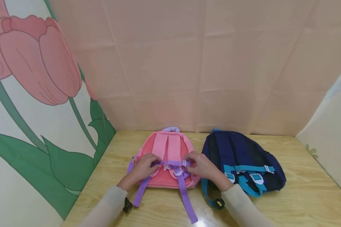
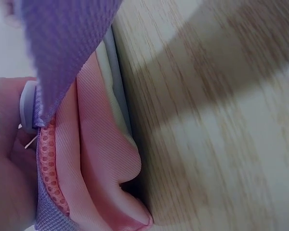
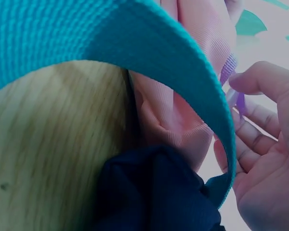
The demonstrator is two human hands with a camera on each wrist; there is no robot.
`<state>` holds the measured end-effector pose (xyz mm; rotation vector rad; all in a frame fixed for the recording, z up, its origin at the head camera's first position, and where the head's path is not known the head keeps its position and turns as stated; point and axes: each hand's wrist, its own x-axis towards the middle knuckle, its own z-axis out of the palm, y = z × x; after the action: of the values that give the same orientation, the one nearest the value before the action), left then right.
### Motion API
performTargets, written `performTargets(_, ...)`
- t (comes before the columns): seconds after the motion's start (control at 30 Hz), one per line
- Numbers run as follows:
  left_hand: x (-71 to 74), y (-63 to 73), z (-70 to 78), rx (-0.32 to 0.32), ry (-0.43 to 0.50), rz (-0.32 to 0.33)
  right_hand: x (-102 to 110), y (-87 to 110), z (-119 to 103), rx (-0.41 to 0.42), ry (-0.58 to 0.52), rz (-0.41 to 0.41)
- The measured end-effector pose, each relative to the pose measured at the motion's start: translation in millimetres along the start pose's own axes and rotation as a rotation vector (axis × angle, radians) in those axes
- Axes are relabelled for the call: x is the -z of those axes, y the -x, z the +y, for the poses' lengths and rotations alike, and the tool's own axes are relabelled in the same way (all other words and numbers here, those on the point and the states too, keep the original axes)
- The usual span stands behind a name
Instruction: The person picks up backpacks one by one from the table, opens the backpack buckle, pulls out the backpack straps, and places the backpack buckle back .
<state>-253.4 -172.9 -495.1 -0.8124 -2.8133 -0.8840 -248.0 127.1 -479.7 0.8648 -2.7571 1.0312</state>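
Observation:
A pink backpack lies on the table with its shoulder straps facing up. Across those straps runs a narrow purple chest strap. My left hand pinches the strap's left end between thumb and fingers. At the other end my right hand pinches the strap beside a white slider. The right wrist view shows thumb and index finger meeting on the purple webbing. In the left wrist view, the left hand is beside a white plastic buckle; its fingertips are partly hidden.
A navy backpack with blue webbing lies close on the right, partly under my right forearm. Two purple strap tails hang toward the front of the wooden table. Behind stands a beige cloth wall; a tulip-printed panel borders the left.

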Motion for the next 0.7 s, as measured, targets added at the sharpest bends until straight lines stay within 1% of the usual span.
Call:
performTargets(0.1,-0.6,0.1,-0.3,0.005,-0.014,-0.010,-2,1.0,3,-0.003,0.011,-0.001)
performTargets(0.17,-0.1,0.3,0.0,0.007,-0.018,-0.010,-1,2.1,3,-0.024,0.013,-0.012)
performTargets(0.3,4.7,1.5,1.0,0.013,0.006,0.001,7,8.6,3,-0.043,0.009,-0.014)
performTargets(0.37,9.7,2.1,1.2,0.027,0.002,0.010,17,14.0,4,-0.036,0.026,0.005)
performTargets(0.43,16.6,3.2,0.4,0.056,-0.025,0.019,30,19.3,6,-0.019,0.054,0.029)
performTargets(0.53,29.6,3.6,-1.8,0.080,-0.073,0.028,53,26.8,14,-0.003,0.109,0.066)
performTargets(0.7,48.6,3.7,-11.4,0.068,-0.172,0.031,92,40.6,29,-0.053,0.197,0.074)
